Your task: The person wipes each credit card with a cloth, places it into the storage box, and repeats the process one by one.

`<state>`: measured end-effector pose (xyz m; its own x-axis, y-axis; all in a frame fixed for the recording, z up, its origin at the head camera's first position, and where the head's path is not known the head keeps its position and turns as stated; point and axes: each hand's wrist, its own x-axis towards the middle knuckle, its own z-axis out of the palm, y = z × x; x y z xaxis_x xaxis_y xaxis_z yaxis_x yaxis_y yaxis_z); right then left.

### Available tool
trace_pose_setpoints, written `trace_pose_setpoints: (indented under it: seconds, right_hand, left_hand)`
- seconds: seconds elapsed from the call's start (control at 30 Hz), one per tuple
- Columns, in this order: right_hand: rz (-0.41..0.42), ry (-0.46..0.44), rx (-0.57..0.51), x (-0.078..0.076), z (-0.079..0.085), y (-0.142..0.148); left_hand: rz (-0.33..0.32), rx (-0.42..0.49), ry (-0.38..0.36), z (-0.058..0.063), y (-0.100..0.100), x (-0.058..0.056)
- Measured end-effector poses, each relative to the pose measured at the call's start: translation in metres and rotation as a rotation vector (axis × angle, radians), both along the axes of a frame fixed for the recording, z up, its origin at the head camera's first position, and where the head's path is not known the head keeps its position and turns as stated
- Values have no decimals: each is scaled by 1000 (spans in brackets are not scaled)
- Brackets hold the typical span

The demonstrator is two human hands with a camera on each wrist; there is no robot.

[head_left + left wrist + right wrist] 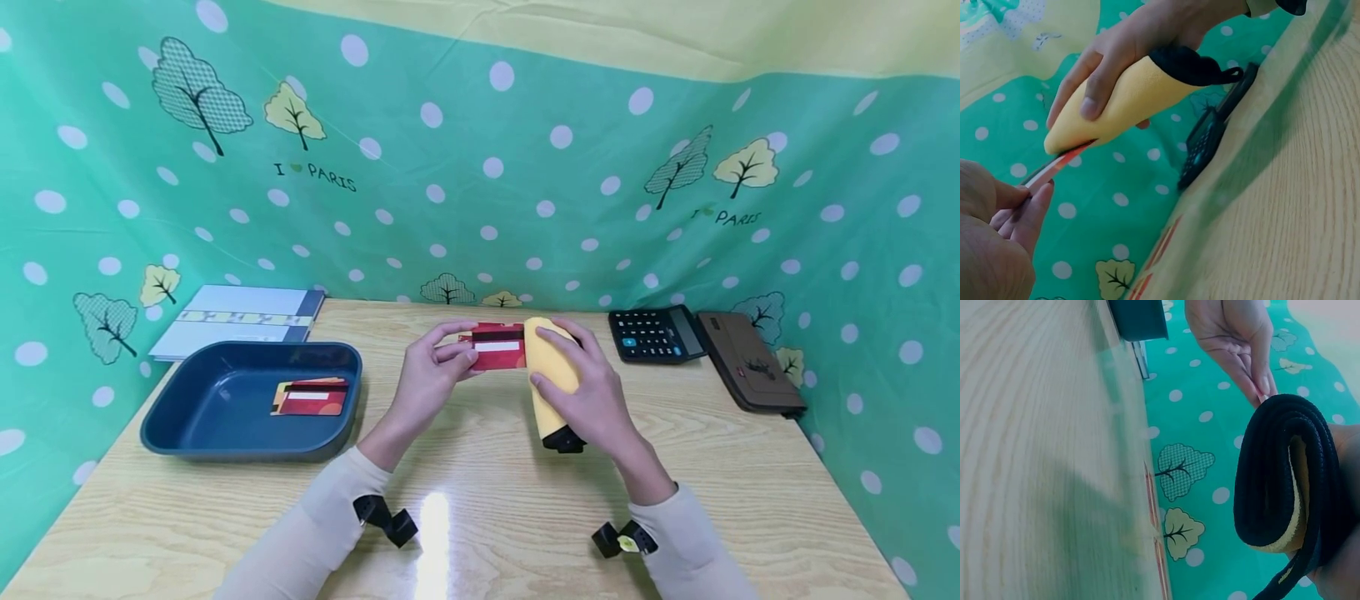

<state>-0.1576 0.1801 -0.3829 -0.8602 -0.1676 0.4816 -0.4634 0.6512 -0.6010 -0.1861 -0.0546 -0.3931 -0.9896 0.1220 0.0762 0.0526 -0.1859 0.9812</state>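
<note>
My left hand (431, 375) pinches a red card (498, 357) with a black stripe and a white strip, thumb on its near face. More card edges show behind it at the left. My right hand (596, 400) grips a folded yellow cloth (551, 375), fingers wrapped over its far side. Its black trim and hanging loop (1230, 76) show in the left wrist view. There the card (1054, 170) meets the lower edge of the cloth, its far end overlapping the fold. The right wrist view shows the rolled black end (1272, 475) of the cloth.
On the left stands a dark blue tray (247, 456) holding several red and yellow cards (309, 400). A pale book (240, 304) lies behind it. At the back right are a black calculator (656, 335) and a brown zipped wallet (750, 362). A green dotted curtain encloses the wooden table (495, 517).
</note>
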Motion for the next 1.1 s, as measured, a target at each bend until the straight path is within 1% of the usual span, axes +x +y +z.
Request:
trace_pose_setpoints:
  seconds: [0.2,0.37,0.53,0.77,0.93,1.1]
  right_hand:
    - [11,-8,16,2,-2,-6]
    - [16,5,7,3,-3,-11]
    - [40,11,12,6,-3,-15]
    - [58,27,27,9,-5,-20]
    - [100,43,43,11,-9,-25]
    - [120,49,51,13,-11,-28]
  left_hand:
    - [-16,7,-15,0,4,3]
    - [-25,27,-30,1,7,6]
    - [-44,32,-45,1,9,8]
    - [-54,42,-33,-1,13,11]
    - [-79,57,-19,-3,15,11]
    - [-74,41,-11,-5,16,11]
